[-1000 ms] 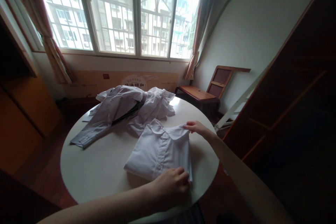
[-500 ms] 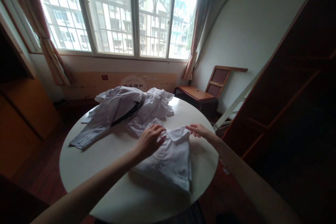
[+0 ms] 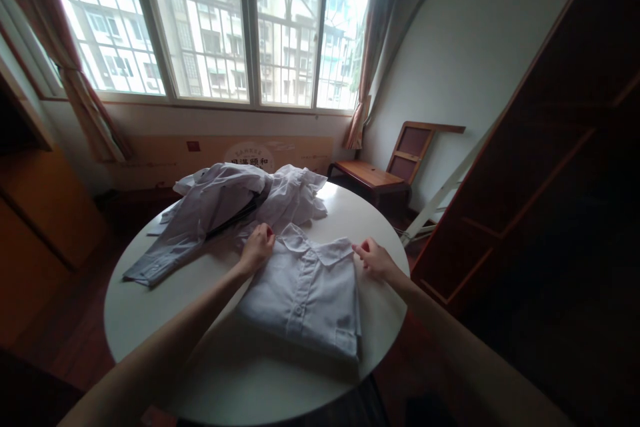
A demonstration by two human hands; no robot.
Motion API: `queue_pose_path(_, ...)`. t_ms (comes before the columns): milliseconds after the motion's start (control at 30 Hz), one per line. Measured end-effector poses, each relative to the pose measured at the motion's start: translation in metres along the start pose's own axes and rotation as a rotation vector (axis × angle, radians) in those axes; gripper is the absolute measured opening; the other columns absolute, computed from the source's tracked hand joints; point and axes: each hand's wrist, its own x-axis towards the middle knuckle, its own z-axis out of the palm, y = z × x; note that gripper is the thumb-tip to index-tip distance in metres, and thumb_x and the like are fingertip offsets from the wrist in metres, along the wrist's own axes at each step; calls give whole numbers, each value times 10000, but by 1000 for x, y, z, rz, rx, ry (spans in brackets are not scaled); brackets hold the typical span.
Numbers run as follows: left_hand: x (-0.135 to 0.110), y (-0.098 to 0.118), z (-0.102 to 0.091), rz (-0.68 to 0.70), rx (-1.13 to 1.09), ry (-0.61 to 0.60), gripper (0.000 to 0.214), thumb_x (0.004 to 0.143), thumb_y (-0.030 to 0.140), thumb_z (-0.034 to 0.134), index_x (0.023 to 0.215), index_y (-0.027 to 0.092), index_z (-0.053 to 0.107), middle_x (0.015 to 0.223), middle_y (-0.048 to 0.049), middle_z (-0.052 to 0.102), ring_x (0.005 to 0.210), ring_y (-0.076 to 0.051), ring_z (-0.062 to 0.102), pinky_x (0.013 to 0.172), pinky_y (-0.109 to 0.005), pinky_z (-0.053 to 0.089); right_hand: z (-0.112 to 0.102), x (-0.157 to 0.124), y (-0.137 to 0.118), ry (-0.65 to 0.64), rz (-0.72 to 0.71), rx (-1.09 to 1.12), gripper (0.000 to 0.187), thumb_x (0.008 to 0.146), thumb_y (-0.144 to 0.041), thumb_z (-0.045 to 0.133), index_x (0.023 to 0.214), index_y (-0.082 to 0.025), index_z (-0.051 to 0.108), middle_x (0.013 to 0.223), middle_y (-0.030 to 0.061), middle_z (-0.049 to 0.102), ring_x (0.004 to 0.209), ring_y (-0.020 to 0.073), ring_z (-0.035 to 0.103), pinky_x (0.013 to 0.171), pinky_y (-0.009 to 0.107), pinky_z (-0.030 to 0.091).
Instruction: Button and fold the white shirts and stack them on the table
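A folded white button-up shirt (image 3: 313, 300) lies front up on the round white table (image 3: 210, 373), its collar (image 3: 320, 250) at the far side and the button placket running down the middle. My left hand (image 3: 258, 250) is closed at the shirt's far left corner beside the collar, its fingers curled on the cloth. At the far right corner, my right hand (image 3: 374, 259) pinches the shirt's edge near the collar tip. Beyond the left hand is a loose heap of white and grey shirts (image 3: 225, 200), with a sleeve and cuff (image 3: 150, 272) stretched toward the left.
Behind the table, a long cardboard box (image 3: 200, 150) leans below the windows (image 3: 210, 33). A wooden chair (image 3: 375, 175) stands at the back right, near a pale slanted frame (image 3: 443, 203). A dark red wooden panel (image 3: 510, 193) slopes along the right.
My left hand has moved left from over the collar to the shirt's far left corner, uncovering the collar and placket. My right hand stays at the right corner, fingers more curled.
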Motion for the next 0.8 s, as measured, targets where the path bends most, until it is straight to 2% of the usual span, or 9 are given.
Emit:
queue_pose_path(67, -15, -5, -13, -13, -2, -12, 105, 761, 213, 462, 777, 168, 556, 809, -65, 611, 775, -184, 562, 728, -286, 408, -3, -20, 6, -77, -73, 24, 307, 742, -468, 527, 625, -198, 437, 514, -28, 514, 415, 91, 473, 424, 217, 362)
queue_pose_path(167, -43, -15, -37, -71, -181, -234, 122, 718, 266, 495, 746, 177, 573, 706, -29, 614, 686, -173, 561, 647, -265, 424, -3, -60, 13, -343, -65, 148, 359, 661, -549, 537, 619, -197, 480, 534, -14, 546, 436, 110, 500, 439, 233, 383)
queue_pose_path(233, -63, -19, -51, -94, -336, -363, 154, 667, 295, 542, 742, 173, 600, 691, -22, 623, 676, -172, 564, 622, -254, 429, 1, -85, 15, -418, -16, 177, 372, 626, -566, 548, 651, -195, 529, 519, -12, 546, 459, 125, 517, 457, 241, 390)
queue_pose_path(367, -88, -18, -69, -180, -519, -505, 194, 610, 318, 612, 730, 165, 623, 694, -30, 633, 624, -162, 548, 553, -240, 413, 10, -109, 13, -341, 37, 174, 387, 621, -570, 538, 701, -194, 570, 538, 4, 555, 494, 142, 528, 475, 253, 392)
queue_pose_path(533, -96, -16, -69, -287, -618, -572, 290, 599, 373, 662, 783, 161, 589, 726, -32, 629, 624, -154, 552, 531, -229, 391, 13, -106, 8, -249, 52, 145, 402, 552, -556, 594, 737, -203, 552, 637, 25, 584, 529, 154, 539, 474, 258, 400)
queue_pose_path(700, -105, -18, -62, -306, -736, -669, 490, 621, 423, 677, 1015, 159, 553, 828, -60, 657, 692, -183, 590, 570, -243, 410, 10, -107, 4, -352, 13, 64, 383, 584, -563, 579, 614, -184, 536, 594, 20, 549, 556, 150, 506, 480, 242, 362)
queue_pose_path(800, -109, -22, -57, -286, -760, -651, 496, 631, 418, 680, 1032, 150, 568, 826, -61, 659, 672, -179, 584, 555, -237, 400, 8, -110, 4, -395, -26, 57, 400, 593, -570, 568, 574, -173, 518, 587, 17, 529, 598, 155, 493, 513, 239, 357)
